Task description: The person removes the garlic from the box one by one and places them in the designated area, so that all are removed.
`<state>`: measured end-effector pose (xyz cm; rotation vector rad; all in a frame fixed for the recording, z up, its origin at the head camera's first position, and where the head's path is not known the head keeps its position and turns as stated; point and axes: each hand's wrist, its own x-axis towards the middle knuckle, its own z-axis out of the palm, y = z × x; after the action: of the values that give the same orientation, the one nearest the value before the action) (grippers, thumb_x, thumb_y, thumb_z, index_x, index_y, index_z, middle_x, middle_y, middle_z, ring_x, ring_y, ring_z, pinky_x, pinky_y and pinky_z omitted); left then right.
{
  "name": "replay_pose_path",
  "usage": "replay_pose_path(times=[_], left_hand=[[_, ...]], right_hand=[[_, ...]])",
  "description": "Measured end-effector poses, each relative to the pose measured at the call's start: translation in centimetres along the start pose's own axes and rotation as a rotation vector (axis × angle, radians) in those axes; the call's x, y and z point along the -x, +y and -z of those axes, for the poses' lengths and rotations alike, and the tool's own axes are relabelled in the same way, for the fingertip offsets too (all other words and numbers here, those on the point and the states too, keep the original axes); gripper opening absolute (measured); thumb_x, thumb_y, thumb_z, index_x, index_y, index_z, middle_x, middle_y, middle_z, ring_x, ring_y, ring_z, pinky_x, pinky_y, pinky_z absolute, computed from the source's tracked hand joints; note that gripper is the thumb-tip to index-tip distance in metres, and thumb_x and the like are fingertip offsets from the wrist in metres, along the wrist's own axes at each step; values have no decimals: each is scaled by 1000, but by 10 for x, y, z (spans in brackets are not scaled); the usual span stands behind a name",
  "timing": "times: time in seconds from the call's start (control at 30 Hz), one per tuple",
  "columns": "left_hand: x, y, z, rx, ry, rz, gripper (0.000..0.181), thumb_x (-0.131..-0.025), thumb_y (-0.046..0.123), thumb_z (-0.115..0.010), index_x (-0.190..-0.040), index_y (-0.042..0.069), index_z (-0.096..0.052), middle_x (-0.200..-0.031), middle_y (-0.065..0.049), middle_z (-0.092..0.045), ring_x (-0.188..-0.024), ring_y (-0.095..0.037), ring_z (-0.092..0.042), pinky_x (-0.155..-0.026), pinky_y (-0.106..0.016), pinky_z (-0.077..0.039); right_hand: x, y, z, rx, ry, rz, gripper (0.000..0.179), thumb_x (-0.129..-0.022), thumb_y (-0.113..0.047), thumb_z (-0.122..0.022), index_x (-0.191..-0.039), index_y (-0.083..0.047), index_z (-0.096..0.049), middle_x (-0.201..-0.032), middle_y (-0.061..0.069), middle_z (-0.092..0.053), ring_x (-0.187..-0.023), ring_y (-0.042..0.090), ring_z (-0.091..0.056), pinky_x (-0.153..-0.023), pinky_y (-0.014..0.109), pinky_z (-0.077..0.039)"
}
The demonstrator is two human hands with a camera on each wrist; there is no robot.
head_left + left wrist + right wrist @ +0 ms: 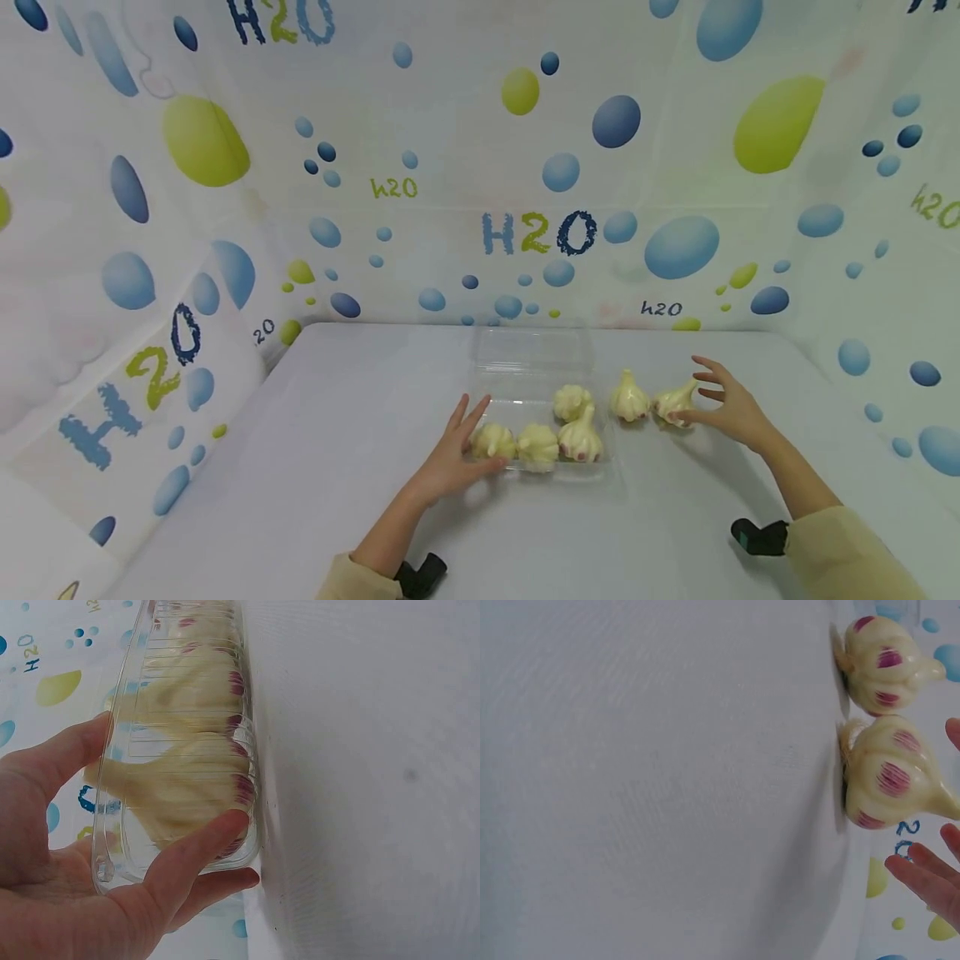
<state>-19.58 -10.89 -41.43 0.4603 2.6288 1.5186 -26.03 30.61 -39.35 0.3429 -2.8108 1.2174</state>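
A clear plastic clamshell box (592, 471) stands on the table with its lid (532, 350) folded back. Several garlic bulbs (537, 446) lie in it. My left hand (453, 462) grips the box's left end, thumb along the near wall and fingers round the far side; the left wrist view shows purple-streaked garlic (187, 780) through the ribbed plastic. Two more bulbs are on the table right of the box. Beside the outer garlic bulb (675, 404) my right hand (735, 412) has its fingers spread. In the right wrist view a gap separates those fingers (922, 885) from that bulb (892, 776).
The inner loose garlic bulb (628, 397) stands between the box and the outer one. A white cloth covers the table (315, 467). Behind it rises a backdrop (450, 125) printed with blue and green dots. Black wrist devices (757, 537) are on both forearms.
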Motion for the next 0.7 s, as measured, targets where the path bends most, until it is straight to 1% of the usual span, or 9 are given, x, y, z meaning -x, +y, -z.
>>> replay_pose_path(times=[0.13, 0.33, 0.53, 0.7], left_hand=[[0, 1, -1, 4, 8, 10, 85, -79, 32, -72, -147, 22, -23, -152, -15, 2, -129, -47, -24, -95, -59, -31], [0, 3, -1, 12, 3, 14, 85, -79, 32, -72, -147, 23, -22, -152, -15, 2, -127, -47, -26, -94, -59, -31], [1, 5, 0, 29, 1, 15, 84, -79, 30, -72, -146, 26, -22, -152, -14, 3, -127, -47, -27, -94, -61, -31], [1, 3, 0, 17, 6, 14, 85, -78, 29, -73, -146, 25, -22, -152, -15, 2, -126, -48, -28, -92, -63, -30]], right_hand=[[4, -1, 8, -21, 19, 8, 93, -77, -24, -75, -145, -5, -14, -133, 35, -32, -115, 54, -38, -82, 59, -42], [11, -4, 16, -24, 43, 17, 92, -79, -23, -73, -146, -6, -13, -133, 35, -31, -115, 54, -37, -80, 59, -42], [16, -9, 20, -13, 62, 16, 91, -79, -23, -73, -146, -7, -12, -133, 34, -31, -116, 54, -36, -80, 59, -43], [19, -11, 21, -5, 90, 36, 91, -79, -22, -73, -146, -8, -13, -133, 33, -31, -115, 54, -37, -80, 56, -43]])
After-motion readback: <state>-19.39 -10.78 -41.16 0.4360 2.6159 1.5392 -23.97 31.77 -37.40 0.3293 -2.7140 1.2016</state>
